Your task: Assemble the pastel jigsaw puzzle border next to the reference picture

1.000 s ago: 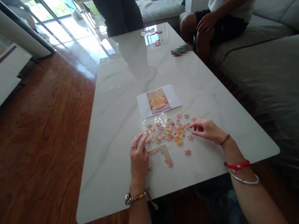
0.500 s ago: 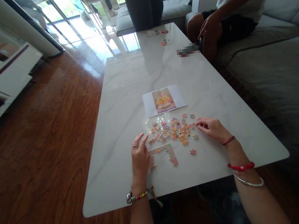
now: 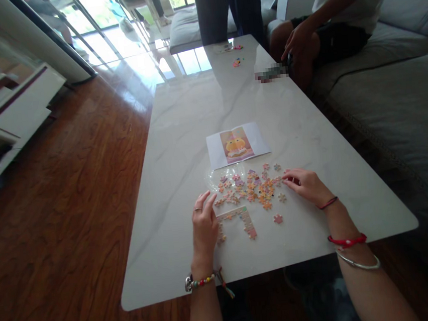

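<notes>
My left hand (image 3: 205,223) rests at the left side of a partly joined jigsaw border (image 3: 249,222), its fingers stretched out and apart with nothing visible in them. This border makes an angular arch, and my hand covers part of its left side. Beyond it lies a loose heap of puzzle pieces (image 3: 254,189) in orange, pink and purple. At the heap's right edge my right hand (image 3: 305,186) pinches a small pale pink puzzle piece (image 3: 278,180), partly hidden by the fingertips. One pink puzzle piece (image 3: 277,219) lies apart, to the right of the border.
Behind the heap lies a white sheet with a printed picture (image 3: 237,144). A clear plastic wrapper (image 3: 212,180) touches the heap. Small colourful bits (image 3: 238,62) lie on the marble-look table (image 3: 180,128). One person stands at its far end; another sits on the sofa (image 3: 389,93) at right.
The view has shifted slightly. At the far end, the standing person has moved, and both legs now show. My hands keep nearly the same places among the puzzle pieces.
</notes>
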Available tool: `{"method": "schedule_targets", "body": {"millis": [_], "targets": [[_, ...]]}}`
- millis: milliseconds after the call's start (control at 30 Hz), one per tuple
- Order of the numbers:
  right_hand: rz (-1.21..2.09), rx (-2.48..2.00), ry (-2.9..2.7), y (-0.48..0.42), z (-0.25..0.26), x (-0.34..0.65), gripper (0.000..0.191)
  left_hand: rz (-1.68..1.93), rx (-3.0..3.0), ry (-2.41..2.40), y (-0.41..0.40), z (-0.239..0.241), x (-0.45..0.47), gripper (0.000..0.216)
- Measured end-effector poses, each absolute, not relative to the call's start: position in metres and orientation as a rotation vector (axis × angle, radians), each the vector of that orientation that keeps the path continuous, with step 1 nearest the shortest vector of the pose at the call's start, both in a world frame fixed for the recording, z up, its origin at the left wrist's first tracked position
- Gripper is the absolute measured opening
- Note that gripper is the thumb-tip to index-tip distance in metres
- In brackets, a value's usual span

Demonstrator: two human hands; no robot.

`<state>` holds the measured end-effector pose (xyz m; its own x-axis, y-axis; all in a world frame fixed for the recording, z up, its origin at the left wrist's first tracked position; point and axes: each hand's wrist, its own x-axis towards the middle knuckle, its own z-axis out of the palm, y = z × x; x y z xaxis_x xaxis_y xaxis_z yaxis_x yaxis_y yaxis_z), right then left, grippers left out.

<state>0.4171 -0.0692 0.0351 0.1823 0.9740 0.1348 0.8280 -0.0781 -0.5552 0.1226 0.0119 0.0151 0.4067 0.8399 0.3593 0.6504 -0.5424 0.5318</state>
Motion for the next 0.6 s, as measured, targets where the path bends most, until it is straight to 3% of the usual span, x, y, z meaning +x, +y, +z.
{"method": "schedule_targets", "body": {"millis": [600], "targets": [[0.28,-2.035,-1.545,-0.071,0.029,0.429,0.018,0.842,2.379,1.263,0.011,0.015,0.128,0.038]]}}
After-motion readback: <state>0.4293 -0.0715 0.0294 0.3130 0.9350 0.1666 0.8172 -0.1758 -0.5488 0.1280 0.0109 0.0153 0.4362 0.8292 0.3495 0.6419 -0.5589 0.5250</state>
